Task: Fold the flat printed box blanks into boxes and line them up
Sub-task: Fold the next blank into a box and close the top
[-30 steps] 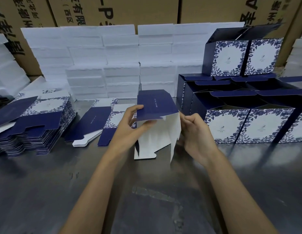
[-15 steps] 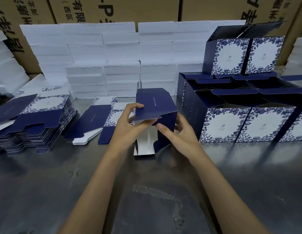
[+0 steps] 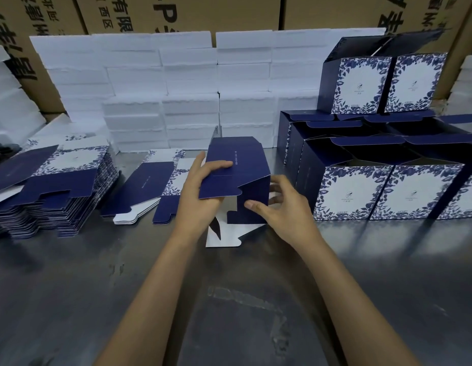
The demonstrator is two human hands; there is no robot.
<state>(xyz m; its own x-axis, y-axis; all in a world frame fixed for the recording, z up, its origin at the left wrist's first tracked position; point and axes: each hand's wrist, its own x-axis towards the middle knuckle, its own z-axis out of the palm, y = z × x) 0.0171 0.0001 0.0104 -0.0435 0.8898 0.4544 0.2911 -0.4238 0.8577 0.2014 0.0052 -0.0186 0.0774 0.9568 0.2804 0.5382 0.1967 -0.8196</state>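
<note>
A half-folded navy box blank (image 3: 252,178) stands on the steel table in front of me, one white flap lying flat toward me. My left hand (image 3: 200,194) grips its left panel, thumb on top and fingers underneath. My right hand (image 3: 279,207) holds its right side, thumb pressing a navy flap inward and fingers round the far corner. Folded blue-and-white floral boxes (image 3: 388,191) stand in rows at the right, two more stacked on top (image 3: 383,83). A tall pile of flat blanks (image 3: 58,186) lies at the left, a few loose blanks (image 3: 153,188) beside it.
White foam blocks (image 3: 190,88) are stacked along the back, with brown cartons (image 3: 182,11) behind them. More foam is piled at the far left (image 3: 7,101). The grey metal table (image 3: 229,299) stretches toward me.
The blank has been squared up further: the white inner side seen a second ago has turned away and my right hand has pushed a navy flap inward. My left hand keeps its grip.
</note>
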